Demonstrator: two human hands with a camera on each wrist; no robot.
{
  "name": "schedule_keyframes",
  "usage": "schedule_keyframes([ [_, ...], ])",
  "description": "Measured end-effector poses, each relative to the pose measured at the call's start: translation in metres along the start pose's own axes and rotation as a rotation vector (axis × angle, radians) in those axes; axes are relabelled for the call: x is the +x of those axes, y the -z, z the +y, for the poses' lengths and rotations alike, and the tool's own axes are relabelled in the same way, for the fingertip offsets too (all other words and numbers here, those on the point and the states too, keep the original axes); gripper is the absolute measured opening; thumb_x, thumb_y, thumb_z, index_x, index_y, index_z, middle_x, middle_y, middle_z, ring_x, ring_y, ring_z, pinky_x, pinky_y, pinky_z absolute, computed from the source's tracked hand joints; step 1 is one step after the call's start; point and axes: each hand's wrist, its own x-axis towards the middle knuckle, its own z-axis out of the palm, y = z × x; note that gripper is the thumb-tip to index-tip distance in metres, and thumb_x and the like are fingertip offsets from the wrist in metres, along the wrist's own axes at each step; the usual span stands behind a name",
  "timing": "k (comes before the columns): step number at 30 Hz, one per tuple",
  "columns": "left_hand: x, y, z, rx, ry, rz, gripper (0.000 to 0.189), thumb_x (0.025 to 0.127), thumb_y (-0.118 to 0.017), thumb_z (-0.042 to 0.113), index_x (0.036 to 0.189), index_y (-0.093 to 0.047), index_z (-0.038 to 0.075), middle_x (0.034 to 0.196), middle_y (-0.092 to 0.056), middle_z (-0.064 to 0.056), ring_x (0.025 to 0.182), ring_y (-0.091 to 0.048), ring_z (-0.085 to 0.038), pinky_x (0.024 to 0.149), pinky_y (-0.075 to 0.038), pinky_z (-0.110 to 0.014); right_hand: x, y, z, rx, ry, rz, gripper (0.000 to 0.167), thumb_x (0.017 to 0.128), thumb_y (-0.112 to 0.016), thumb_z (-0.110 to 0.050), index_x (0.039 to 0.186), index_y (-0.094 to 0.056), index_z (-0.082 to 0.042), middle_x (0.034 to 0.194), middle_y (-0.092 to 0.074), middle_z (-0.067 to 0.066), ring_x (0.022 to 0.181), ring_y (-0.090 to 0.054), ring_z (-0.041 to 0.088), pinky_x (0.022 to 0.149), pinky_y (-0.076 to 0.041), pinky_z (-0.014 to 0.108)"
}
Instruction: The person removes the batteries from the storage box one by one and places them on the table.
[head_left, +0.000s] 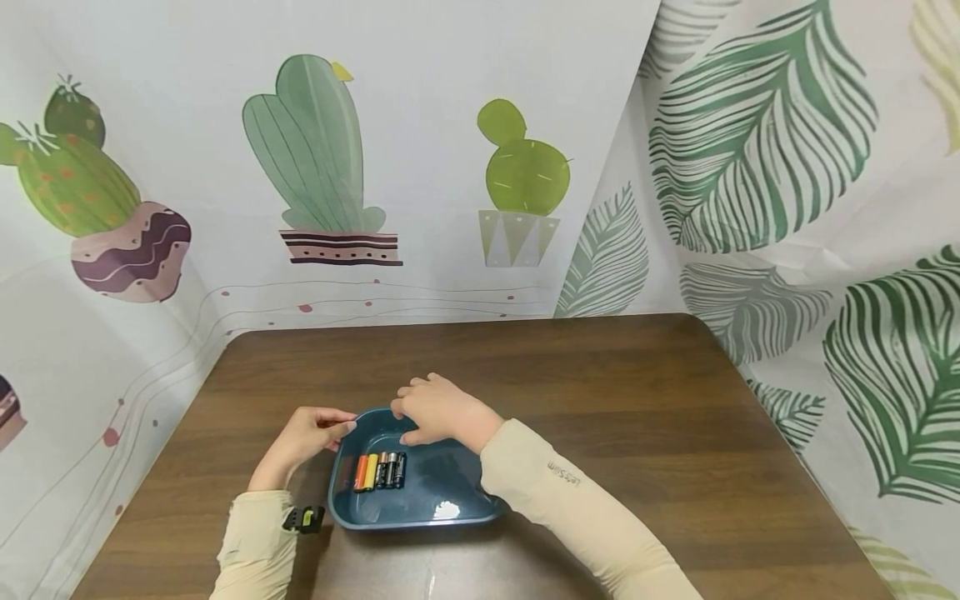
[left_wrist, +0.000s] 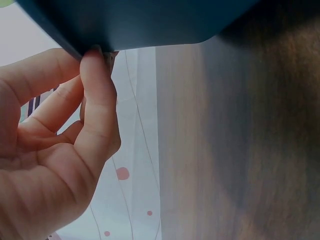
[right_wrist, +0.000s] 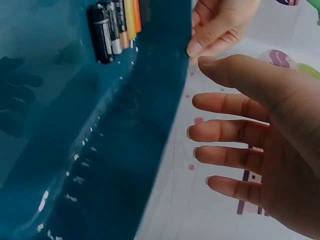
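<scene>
A teal plastic tray point(head_left: 420, 523) lies on the brown table near its front edge. Several batteries point(head_left: 380, 471), orange, yellow and black, lie side by side in its left half, and the same batteries point(right_wrist: 115, 25) show in the right wrist view. My left hand point(head_left: 303, 437) pinches the tray's far left corner; thumb and fingertip of the left hand point(left_wrist: 97, 57) close on the tray's dark rim point(left_wrist: 150, 20). My right hand point(head_left: 435, 408) hovers over the far rim. In its wrist view the right hand point(right_wrist: 200, 82) has straight, spread fingers beside the tray wall point(right_wrist: 125, 150) and holds nothing.
The wooden table point(head_left: 637, 417) is walled in by cloth: cactus print behind point(head_left: 322, 150) and to the left, leaf print point(head_left: 787, 167) on the right. A small black device point(head_left: 303, 519) sits at my left wrist. Bare tabletop stretches right of and beyond the tray.
</scene>
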Motion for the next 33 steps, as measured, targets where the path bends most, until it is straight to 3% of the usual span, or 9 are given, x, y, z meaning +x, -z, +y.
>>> schedule_keyframes([
  [10,0.002,0.0,0.0,-0.019,0.004,-0.007,0.022,0.091,-0.065,0.007,0.107,-0.069,-0.007,0.087,-0.067,-0.011,0.069,-0.062,-0.02,0.067,-0.057,-0.036,0.02,-0.013,-0.016,-0.029,-0.009,-0.093,0.04,0.083,-0.07,-0.051,0.112,-0.068,-0.024,0.103,-0.063,-0.01,0.095,-0.053,0.01,0.092,-0.043,0.032],
  [21,0.002,0.001,-0.005,-0.026,-0.01,-0.011,0.022,0.091,-0.064,0.007,0.106,-0.069,-0.007,0.088,-0.067,-0.011,0.07,-0.062,-0.019,0.066,-0.057,-0.036,0.033,-0.028,-0.029,-0.084,-0.024,-0.189,0.049,0.074,-0.074,-0.061,0.109,-0.069,-0.027,0.097,-0.064,-0.014,0.091,-0.053,0.008,0.081,-0.041,0.027],
  [33,0.003,0.0,-0.006,-0.028,-0.016,-0.012,0.022,0.091,-0.065,0.008,0.106,-0.069,-0.007,0.088,-0.067,-0.011,0.071,-0.062,-0.019,0.067,-0.057,-0.035,0.036,-0.033,-0.042,-0.192,-0.074,-0.245,0.061,0.067,-0.074,-0.068,0.116,-0.067,-0.031,0.112,-0.064,-0.015,0.108,-0.053,0.009,0.103,-0.034,0.035],
])
